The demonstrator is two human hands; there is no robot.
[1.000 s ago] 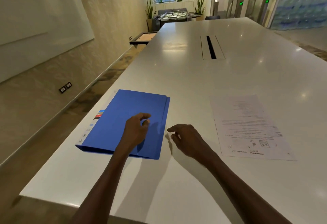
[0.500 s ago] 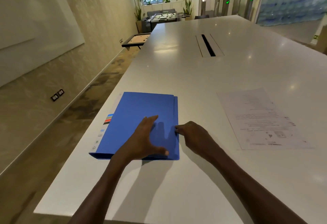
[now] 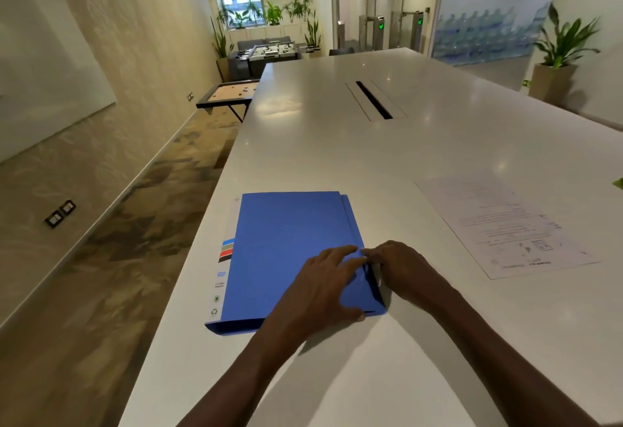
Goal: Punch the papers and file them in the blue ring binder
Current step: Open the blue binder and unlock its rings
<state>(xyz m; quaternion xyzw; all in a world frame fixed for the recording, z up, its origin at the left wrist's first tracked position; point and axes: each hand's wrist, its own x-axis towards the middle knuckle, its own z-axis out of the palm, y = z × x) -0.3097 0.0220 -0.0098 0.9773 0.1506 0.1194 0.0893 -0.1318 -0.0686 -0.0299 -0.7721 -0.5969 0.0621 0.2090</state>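
A blue ring binder (image 3: 290,237) lies flat near the left edge of the white table (image 3: 354,156), spine to the left. My left hand (image 3: 323,288) rests spread on its cover near the right front corner. My right hand (image 3: 401,268) pinches the cover's right edge, which is lifted slightly so a dark gap shows. A printed sheet of paper (image 3: 502,224) lies flat on the table to the right, apart from both hands. No punch is in view.
A cable slot (image 3: 374,99) runs along the table's middle. The table's left edge drops to a carpeted floor beside the binder. A low game board (image 3: 229,92) stands at the far left, a potted plant (image 3: 556,55) at the far right.
Both hands moved onto the binder's right front corner. My left hand spread flat on the cover, and my right hand took the cover's edge and raised it a little.
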